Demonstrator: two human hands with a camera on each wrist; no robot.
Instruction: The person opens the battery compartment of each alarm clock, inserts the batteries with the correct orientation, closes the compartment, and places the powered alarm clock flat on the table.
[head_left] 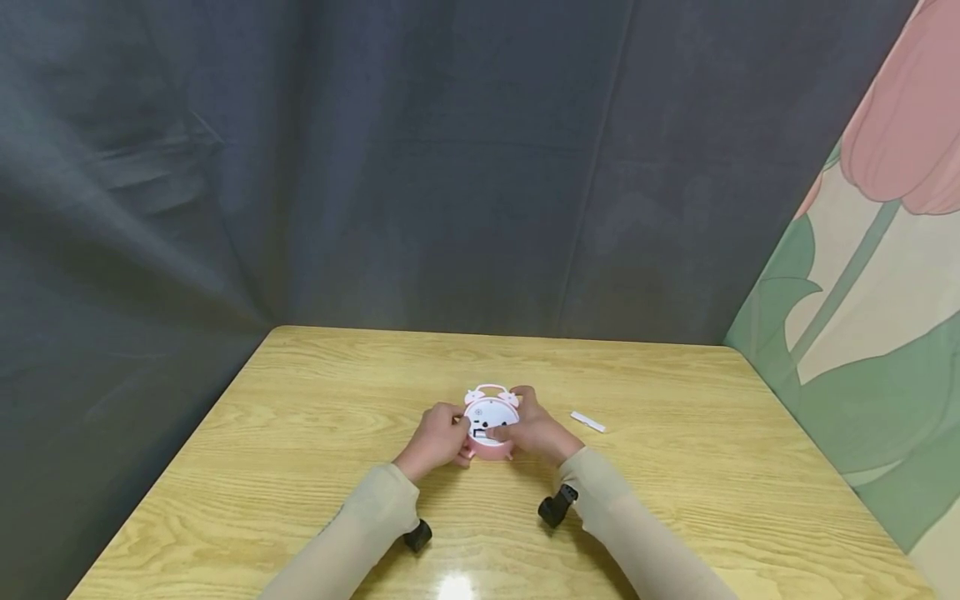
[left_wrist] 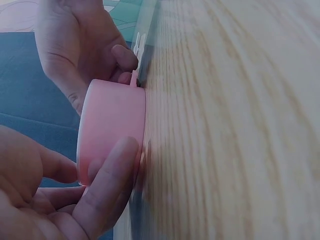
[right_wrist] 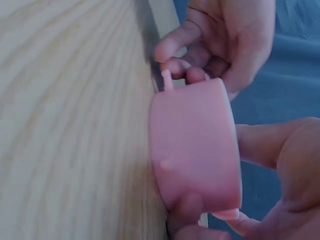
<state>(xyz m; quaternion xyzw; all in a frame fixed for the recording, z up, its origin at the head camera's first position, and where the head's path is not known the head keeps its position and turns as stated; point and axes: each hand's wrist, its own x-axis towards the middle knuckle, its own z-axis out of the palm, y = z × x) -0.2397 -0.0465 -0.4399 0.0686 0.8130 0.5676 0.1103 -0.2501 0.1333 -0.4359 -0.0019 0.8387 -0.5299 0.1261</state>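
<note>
Clock (head_left: 491,417) is held by my curled left grip (head_left: 439,435) and right grip (head_left: 537,429). I should brace it flat and press gently.

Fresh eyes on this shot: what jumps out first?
First, the pink and white alarm clock near the middle of the wooden table, gripped by the left hand and right hand. Next, the big pink flower pattern at upper right, beside the dark curtain. Then the small white strip lying just right of the right hand.
</note>
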